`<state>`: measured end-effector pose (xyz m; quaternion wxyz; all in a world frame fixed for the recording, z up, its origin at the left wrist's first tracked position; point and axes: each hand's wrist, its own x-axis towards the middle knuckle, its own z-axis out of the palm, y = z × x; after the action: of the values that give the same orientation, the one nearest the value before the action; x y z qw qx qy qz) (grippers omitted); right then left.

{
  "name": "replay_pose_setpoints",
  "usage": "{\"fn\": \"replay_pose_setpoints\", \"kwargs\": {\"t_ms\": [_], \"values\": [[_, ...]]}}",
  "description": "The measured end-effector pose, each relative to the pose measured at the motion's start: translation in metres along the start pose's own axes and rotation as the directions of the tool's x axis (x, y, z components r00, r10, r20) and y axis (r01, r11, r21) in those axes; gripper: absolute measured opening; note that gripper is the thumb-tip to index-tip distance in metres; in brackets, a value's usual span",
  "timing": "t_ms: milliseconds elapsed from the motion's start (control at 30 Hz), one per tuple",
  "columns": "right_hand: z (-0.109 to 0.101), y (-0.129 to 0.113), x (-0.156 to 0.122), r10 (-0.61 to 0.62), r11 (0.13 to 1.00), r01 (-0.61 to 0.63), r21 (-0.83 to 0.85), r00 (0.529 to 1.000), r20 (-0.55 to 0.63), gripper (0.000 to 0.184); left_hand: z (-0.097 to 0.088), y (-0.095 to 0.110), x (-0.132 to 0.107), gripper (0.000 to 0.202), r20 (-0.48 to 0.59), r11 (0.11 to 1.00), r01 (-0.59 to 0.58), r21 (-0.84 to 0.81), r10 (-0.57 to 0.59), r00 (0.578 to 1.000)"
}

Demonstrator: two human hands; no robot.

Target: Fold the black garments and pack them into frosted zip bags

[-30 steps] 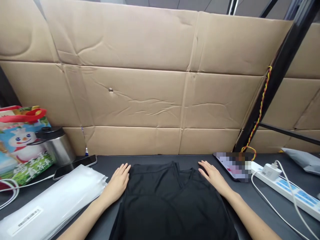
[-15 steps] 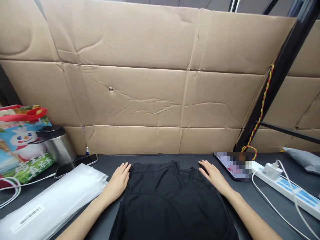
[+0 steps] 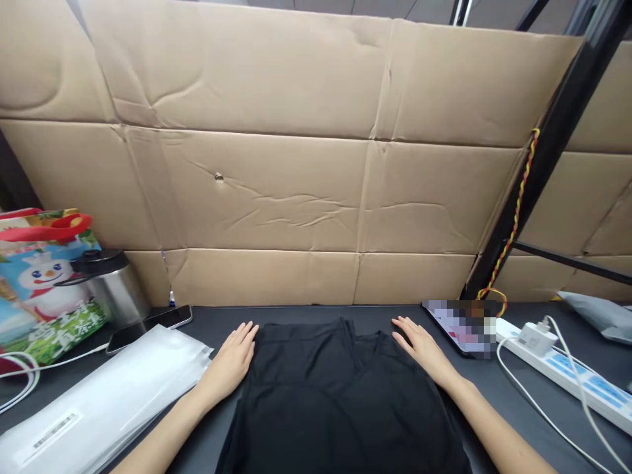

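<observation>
A black garment [image 3: 340, 401] lies spread on the dark table between my hands, its lower part cut off by the bottom of the view. What kind of clothing it is, I cannot tell. My left hand [image 3: 237, 355] rests flat at its upper left corner, fingers stretched out and holding nothing. At the upper right side, my right hand [image 3: 419, 345] lies with fingers extended and thumb apart, also without anything in it. Left of my left forearm is a stack of white plastic mailing bags [image 3: 118, 388] with a barcode label.
A phone [image 3: 148, 328], a steel jug [image 3: 116, 289] and a snowman-printed bag [image 3: 44, 283] stand at the left. At the right are another phone [image 3: 449, 329], a power strip [image 3: 573, 368] with a charger [image 3: 537, 339], and a grey pouch [image 3: 600, 316]. A cardboard wall [image 3: 296, 197] closes the back.
</observation>
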<state>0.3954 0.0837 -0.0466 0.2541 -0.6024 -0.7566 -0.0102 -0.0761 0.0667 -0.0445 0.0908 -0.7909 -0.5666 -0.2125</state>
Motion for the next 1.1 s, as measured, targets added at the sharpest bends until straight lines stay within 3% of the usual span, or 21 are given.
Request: {"fn": "replay_pose_setpoints", "kwargs": {"t_ms": [867,1000,1100], "values": [[0.002,0.000,0.000,0.012,0.998,-0.011,0.061,1.000,-0.015,0.051,-0.002,0.002,0.000,0.044,-0.001,0.997,0.039,-0.060,-0.039,0.999],[-0.015,-0.008,0.001,0.030,0.992,-0.028,0.125,0.999,-0.012,0.048,-0.018,0.010,0.006,0.048,0.002,0.991,0.102,-0.091,-0.102,0.995],[-0.050,-0.038,-0.006,0.032,0.959,-0.023,0.284,0.999,-0.028,0.047,-0.053,0.031,0.006,0.048,-0.007,0.982,0.109,-0.153,-0.111,0.994]]}}
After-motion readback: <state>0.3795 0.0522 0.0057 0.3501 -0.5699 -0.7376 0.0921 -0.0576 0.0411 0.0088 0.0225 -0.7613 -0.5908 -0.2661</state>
